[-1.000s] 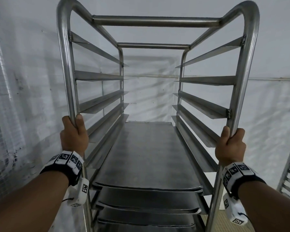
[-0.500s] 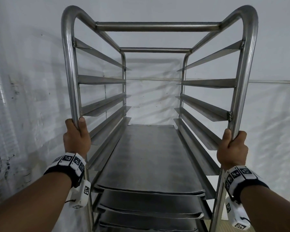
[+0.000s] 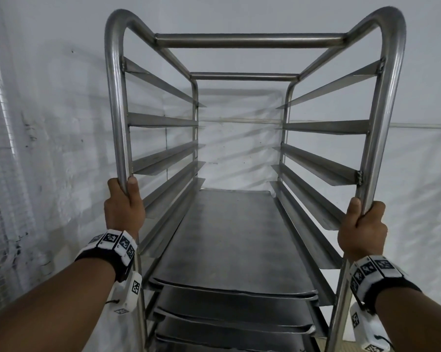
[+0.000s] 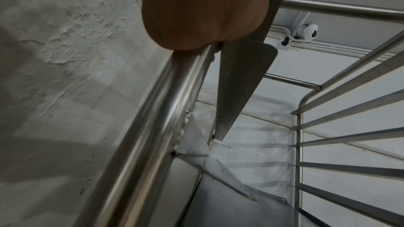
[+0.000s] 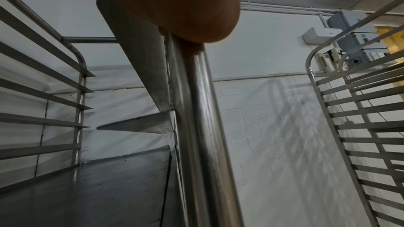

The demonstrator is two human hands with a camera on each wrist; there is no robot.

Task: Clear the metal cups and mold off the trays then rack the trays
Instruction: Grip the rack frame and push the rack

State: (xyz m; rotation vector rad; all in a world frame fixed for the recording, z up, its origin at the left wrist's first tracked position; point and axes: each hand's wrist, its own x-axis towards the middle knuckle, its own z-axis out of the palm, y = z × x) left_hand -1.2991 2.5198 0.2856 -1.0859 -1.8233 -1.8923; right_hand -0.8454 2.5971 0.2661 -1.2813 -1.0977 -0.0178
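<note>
White wall behind rack (image 3: pixel 117 102), trays (image 3: pixel 229 240) inside; both hands' grip closed around its uprights.

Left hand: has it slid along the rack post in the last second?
No. The left hand still grips the rack post just below the third side rail, as before.

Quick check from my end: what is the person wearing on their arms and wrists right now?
Both forearms are bare, no sleeves. The left hand and right hand wear no gloves. Each wrist carries a black band topped with white blocks printed with black square markers, and a small white camera box with a thin dark cable hangs below.
</note>
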